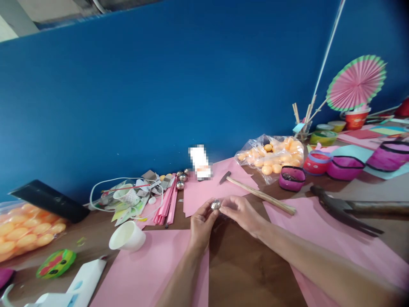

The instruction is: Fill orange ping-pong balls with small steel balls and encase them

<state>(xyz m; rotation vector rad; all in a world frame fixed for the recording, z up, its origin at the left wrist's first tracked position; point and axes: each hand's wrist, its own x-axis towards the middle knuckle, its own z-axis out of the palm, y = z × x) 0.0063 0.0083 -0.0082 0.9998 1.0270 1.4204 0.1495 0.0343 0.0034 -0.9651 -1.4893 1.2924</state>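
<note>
A small shiny silvery ball (216,205) sits between my two hands, a little above the brown table. The thumb and fingers of my left hand (201,224) are closed round its left side. From the right, my right hand (240,211) pinches at the ball's near edge with its fingertips; any small thing between them is too small to make out. Beyond my hands lie pink paper sheets (194,198) and a hammer (255,192) with a wooden handle. Several similar silvery balls (180,185) rest near the blue wall.
A white cup (127,236) lies tilted at left beside a pink sheet (150,273). Clear bags of orange balls (271,155) stand on both sides. At right are a claw hammer (345,209), purple pouches (292,178) and a pink paper fan (358,83).
</note>
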